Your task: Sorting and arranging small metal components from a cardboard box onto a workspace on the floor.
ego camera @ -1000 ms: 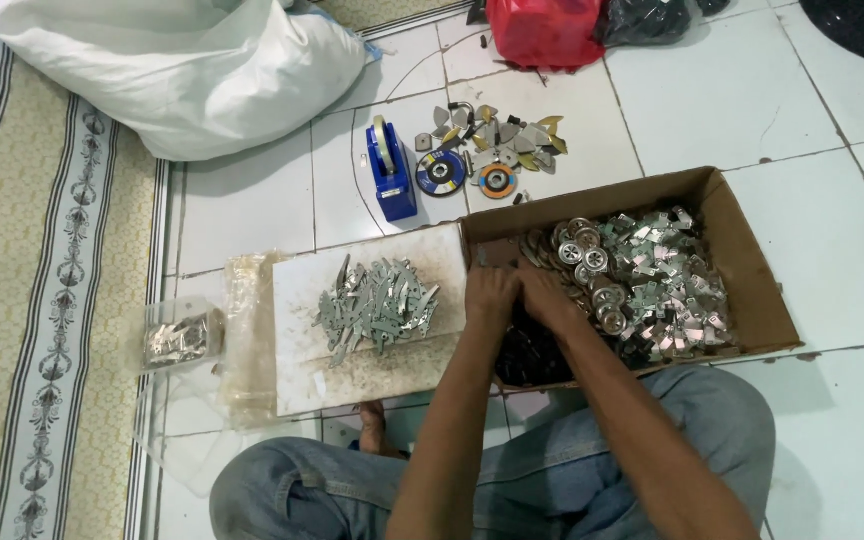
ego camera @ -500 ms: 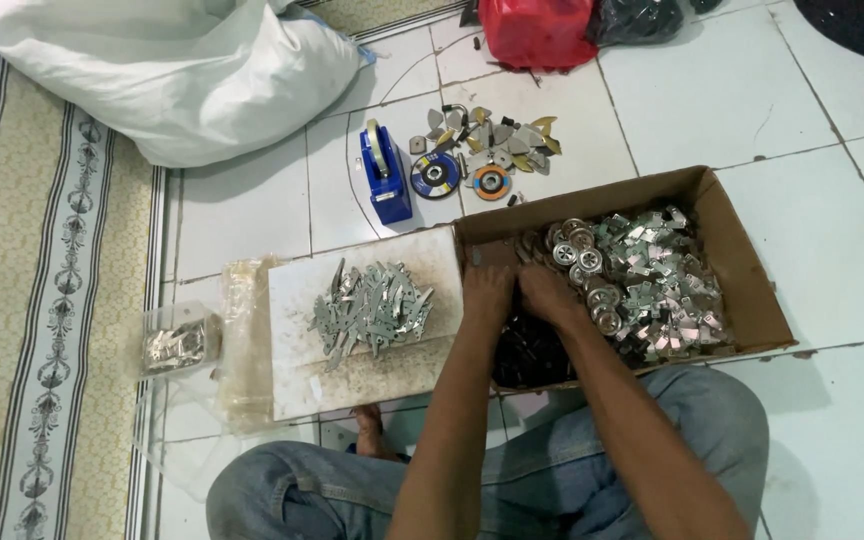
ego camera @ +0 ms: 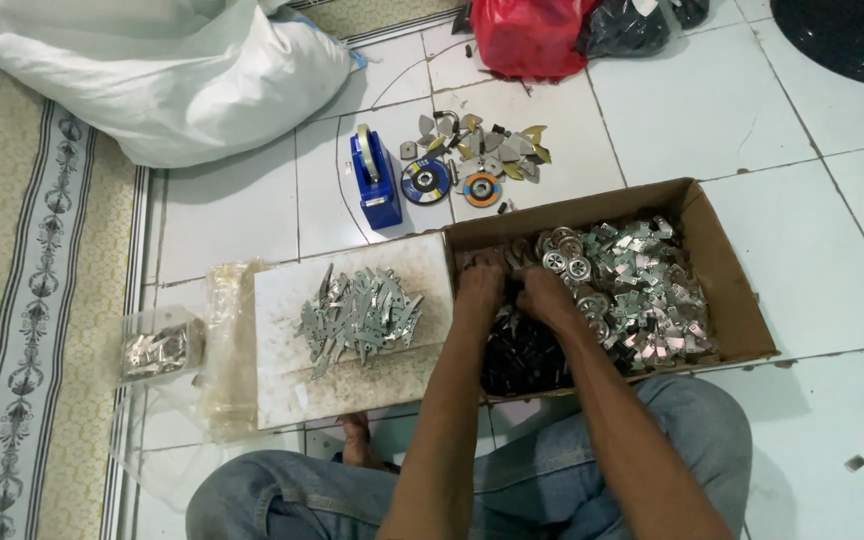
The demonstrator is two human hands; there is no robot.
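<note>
Both hands point(ego camera: 512, 285) in cardboard box point(ego camera: 742, 320) of metal parts point(ego camera: 642, 290) — grip unclear.

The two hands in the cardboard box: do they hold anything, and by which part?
It cannot be told. Left hand and right hand are together among small metal parts; the fingers are hidden.

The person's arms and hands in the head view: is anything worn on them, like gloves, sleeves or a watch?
Nothing that shows. Both forearms are bare from the bottom edge of the picture up to the wrists, with no sleeve in view. The left hand and right hand wear no gloves, and no watch or bracelet shows at either wrist. Whether there are rings is too small to tell. Below the arms, the legs are in blue jeans.
</note>
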